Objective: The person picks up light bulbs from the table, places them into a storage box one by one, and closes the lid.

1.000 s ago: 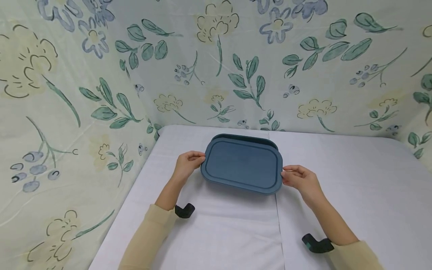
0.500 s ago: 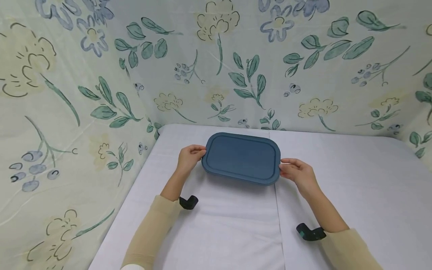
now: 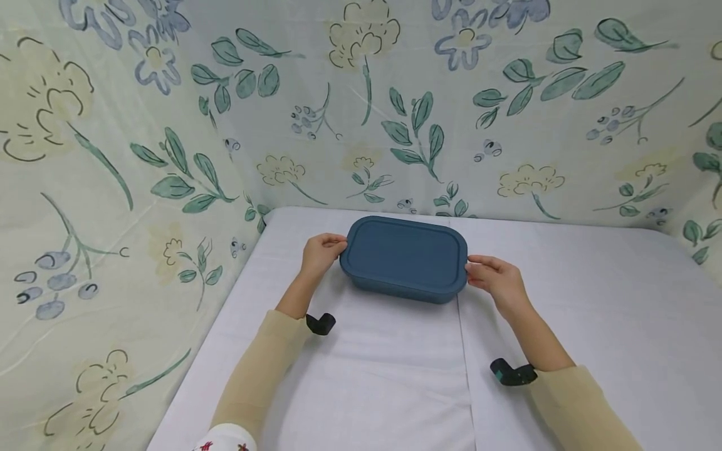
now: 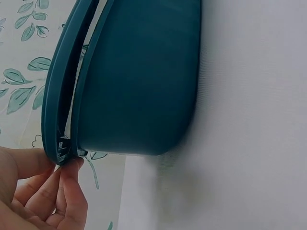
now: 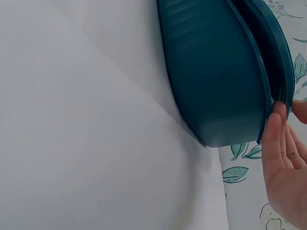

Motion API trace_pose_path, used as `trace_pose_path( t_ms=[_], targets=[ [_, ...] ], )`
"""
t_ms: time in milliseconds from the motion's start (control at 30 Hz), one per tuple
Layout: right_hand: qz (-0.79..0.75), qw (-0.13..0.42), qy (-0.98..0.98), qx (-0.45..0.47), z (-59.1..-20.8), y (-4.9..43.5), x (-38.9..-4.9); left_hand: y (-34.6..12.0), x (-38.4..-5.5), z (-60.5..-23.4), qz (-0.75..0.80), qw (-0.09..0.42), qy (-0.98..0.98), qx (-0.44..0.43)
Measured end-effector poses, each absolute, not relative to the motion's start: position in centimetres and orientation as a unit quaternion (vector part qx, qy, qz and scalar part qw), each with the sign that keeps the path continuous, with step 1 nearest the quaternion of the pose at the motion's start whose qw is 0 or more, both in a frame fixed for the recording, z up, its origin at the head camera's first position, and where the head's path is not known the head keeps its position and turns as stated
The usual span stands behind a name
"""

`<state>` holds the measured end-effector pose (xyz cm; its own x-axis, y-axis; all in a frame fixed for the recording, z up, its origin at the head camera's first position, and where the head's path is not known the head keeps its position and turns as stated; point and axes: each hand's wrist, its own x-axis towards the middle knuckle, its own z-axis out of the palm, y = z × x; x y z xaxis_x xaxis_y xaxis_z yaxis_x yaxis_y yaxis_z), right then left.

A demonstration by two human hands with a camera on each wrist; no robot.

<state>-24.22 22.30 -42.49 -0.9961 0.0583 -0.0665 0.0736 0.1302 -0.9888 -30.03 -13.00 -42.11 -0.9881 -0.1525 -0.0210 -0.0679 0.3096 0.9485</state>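
Observation:
A blue rectangular lid (image 3: 405, 254) with rounded corners lies over a matching blue box (image 3: 400, 290) toward the back of the table. Both wrist views show a narrow gap between the lid and the rim of the box (image 4: 139, 81). My left hand (image 3: 321, 255) pinches the lid's left end between thumb and fingers. At the opposite end my right hand (image 3: 499, 280) pinches the lid, with fingertips beneath its edge beside the box rim in the right wrist view. The inside of the box is hidden.
A white cloth covers the table (image 3: 383, 376), with a crease running from front to back. Floral fabric (image 3: 361, 113) hangs behind and along the left side. Each wrist carries a black camera mount, such as the left one (image 3: 321, 324).
The lid, held by both hands, has moved away from me and now lines up over the box. Earlier the box's dark back rim showed behind it; now its front wall shows below.

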Motion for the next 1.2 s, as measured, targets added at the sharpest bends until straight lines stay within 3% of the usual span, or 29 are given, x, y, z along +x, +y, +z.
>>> trace_pose_path(
  t_ms=[467, 1200],
  targets=[
    [-0.659, -0.004, 0.750, 0.061, -42.3, 22.2, -24.8, -12.1, -31.0, -42.1, -0.541, 0.051, -0.835, 0.085],
    [-0.635, -0.033, 0.762, 0.119, -41.7, 21.6, -24.2, -11.7, -29.7, -42.4, -0.537, 0.073, -0.839, 0.061]
  ],
)
